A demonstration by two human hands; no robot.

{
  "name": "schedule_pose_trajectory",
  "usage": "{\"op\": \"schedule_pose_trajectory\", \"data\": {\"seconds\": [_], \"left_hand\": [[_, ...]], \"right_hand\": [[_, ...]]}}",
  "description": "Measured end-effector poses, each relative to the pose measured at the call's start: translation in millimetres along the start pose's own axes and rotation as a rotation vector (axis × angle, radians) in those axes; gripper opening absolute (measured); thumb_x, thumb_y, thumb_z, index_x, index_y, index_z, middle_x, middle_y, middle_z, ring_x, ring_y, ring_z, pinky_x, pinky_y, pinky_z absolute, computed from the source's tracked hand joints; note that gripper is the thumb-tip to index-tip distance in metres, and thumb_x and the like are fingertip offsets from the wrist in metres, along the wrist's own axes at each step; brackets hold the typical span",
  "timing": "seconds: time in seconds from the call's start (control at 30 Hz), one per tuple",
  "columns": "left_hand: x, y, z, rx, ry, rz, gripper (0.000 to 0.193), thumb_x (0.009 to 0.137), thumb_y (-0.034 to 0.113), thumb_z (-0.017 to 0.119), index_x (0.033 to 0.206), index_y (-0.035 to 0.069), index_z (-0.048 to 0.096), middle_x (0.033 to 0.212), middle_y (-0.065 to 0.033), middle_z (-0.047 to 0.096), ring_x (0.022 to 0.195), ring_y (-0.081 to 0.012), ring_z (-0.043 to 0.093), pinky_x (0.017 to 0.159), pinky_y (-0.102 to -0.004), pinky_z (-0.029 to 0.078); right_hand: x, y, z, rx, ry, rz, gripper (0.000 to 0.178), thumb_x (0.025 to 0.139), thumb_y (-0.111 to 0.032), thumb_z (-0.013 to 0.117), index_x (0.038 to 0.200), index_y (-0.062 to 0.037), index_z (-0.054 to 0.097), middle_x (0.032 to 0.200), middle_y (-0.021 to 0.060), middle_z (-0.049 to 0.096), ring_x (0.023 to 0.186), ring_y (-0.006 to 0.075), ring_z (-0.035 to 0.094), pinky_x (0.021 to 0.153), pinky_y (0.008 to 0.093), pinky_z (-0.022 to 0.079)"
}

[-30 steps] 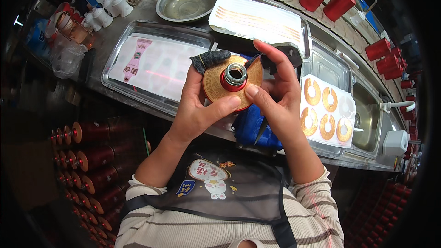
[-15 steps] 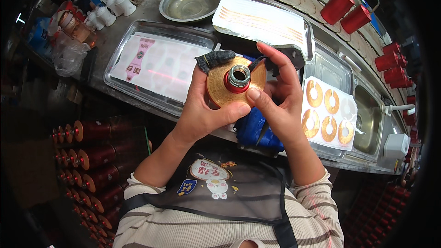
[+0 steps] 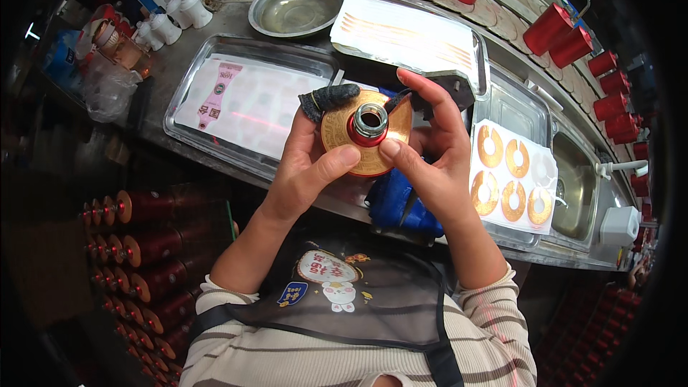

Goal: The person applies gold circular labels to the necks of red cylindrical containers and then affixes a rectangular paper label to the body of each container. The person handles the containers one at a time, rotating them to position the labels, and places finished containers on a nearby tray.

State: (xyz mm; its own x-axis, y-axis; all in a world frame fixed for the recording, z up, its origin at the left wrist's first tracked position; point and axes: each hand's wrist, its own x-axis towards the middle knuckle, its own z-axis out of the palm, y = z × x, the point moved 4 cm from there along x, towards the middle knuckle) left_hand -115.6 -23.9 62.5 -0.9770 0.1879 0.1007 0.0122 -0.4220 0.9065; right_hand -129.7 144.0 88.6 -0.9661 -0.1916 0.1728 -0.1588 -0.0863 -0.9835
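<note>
Between my hands is a red bottle [image 3: 373, 141] seen from above, its open threaded glass mouth facing up. A round gold ring-shaped label [image 3: 337, 129] covers its shoulder around the neck. My left hand [image 3: 304, 172] grips the bottle's left side, thumb pressed on the gold label near its front; one of its fingers wears a dark cloth finger cover [image 3: 333, 99]. On the other side my right hand [image 3: 437, 161] holds the bottle, thumb on the label beside the neck and index finger raised off it. The bottle's body is hidden below the label and hands.
On the right, a white sheet [image 3: 493, 213] bears several gold ring stickers by a sink [image 3: 573, 201]. Trays with label sheets [image 3: 251, 118] lie left and behind, near a metal bowl [image 3: 297, 7]. Red bottles [image 3: 548, 29] line a curved conveyor. More bottles [image 3: 154, 204] are stacked at lower left.
My left thumb has shifted left over the gold label, away from the right thumb. The bottle has moved slightly left. Red bottles on the conveyor have moved rightward.
</note>
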Motion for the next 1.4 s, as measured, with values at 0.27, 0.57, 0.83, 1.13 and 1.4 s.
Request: {"op": "schedule_pose_trajectory", "data": {"seconds": [0.27,0.57,0.83,1.13,1.4], "left_hand": [[-2.2,-6.8,1.9,0.656,0.088,0.295,0.093,0.062,0.010,0.094,0.141,0.005,0.046,0.140,-0.0131,0.051,0.129,-0.0256,0.054,0.109,-0.0383,0.044],[37.9,10.9,-26.5,0.116,-0.430,-0.091,0.105,0.050,0.011,0.097,0.143,0.000,0.048,0.151,-0.0196,0.046,0.135,-0.0290,0.052,0.112,-0.0408,0.042],[5.9,20.5,2.1,0.072,-0.030,-0.154,0.068,0.080,0.011,0.079,0.142,0.001,0.051,0.135,-0.0121,0.059,0.124,-0.0212,0.058,0.108,-0.0367,0.045],[7.6,20.2,-0.1,0.117,-0.053,-0.105,0.063,0.082,0.016,0.073,0.139,0.000,0.052,0.138,-0.0148,0.057,0.126,-0.0231,0.057,0.109,-0.0384,0.044],[7.9,15.6,-2.6,0.074,-0.105,-0.010,0.058,0.088,0.009,0.070,0.142,0.000,0.050,0.136,-0.0129,0.057,0.124,-0.0210,0.058,0.107,-0.0363,0.045]], "right_hand": [[2.2,-4.0,-1.4,0.018,0.003,0.022,0.067,0.083,-0.004,0.074,0.144,-0.0050,0.048,0.101,-0.0047,0.057,0.058,-0.0038,0.042,0.052,0.0154,0.032],[2.4,-3.1,-15.7,0.066,0.119,0.137,0.055,0.087,0.001,0.066,0.140,0.0005,0.050,0.115,0.0044,0.060,0.066,-0.0016,0.052,0.061,0.0147,0.041],[-5.6,5.8,-5.4,-0.050,0.060,0.206,0.044,0.091,-0.009,0.067,0.133,-0.0010,0.055,0.087,-0.0012,0.065,0.063,-0.0021,0.050,0.055,0.0146,0.035],[-9.2,4.0,-6.1,-0.119,-0.014,0.176,0.057,0.084,-0.014,0.076,0.135,-0.0009,0.055,0.109,0.0012,0.056,0.065,-0.0027,0.049,0.056,0.0140,0.035],[-8.0,5.1,-7.3,-0.163,-0.058,0.171,0.061,0.080,-0.016,0.080,0.134,-0.0001,0.055,0.111,0.0005,0.047,0.063,-0.0029,0.048,0.057,0.0142,0.036]]}}
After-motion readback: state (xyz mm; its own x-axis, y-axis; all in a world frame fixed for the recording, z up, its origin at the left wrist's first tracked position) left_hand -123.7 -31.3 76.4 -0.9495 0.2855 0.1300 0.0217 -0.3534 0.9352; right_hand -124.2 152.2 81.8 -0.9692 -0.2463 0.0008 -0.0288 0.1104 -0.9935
